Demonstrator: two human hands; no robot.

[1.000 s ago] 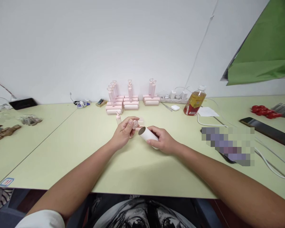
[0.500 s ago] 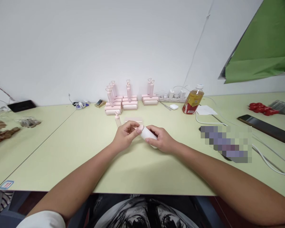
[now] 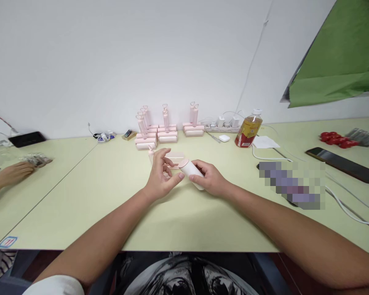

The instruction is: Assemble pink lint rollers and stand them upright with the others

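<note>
My right hand [image 3: 209, 179] is wrapped around a white lint roll [image 3: 193, 171] with a pink cap on its upper left end. Just left of that cap, my left hand [image 3: 162, 175] is open, thumb and fingers apart, with nothing visible between them. Behind my left hand lies a pink lint roller cover [image 3: 175, 158], partly hidden by the fingers. A pale pink handle [image 3: 151, 152] stands beside it, its lower part covered by my hand.
Several pink lint rollers [image 3: 146, 140] with upright handles stand along the wall. To their right are a power strip [image 3: 224, 129] and a drink bottle [image 3: 249, 129]. Phones and white cables lie at right. Another person's hand [image 3: 18, 172] touches small bagged parts at far left.
My left hand has let go of the roll's capped end, drawn slightly left and spread its fingers. My right hand keeps its hold. The other person's hand has moved right onto the bagged parts.
</note>
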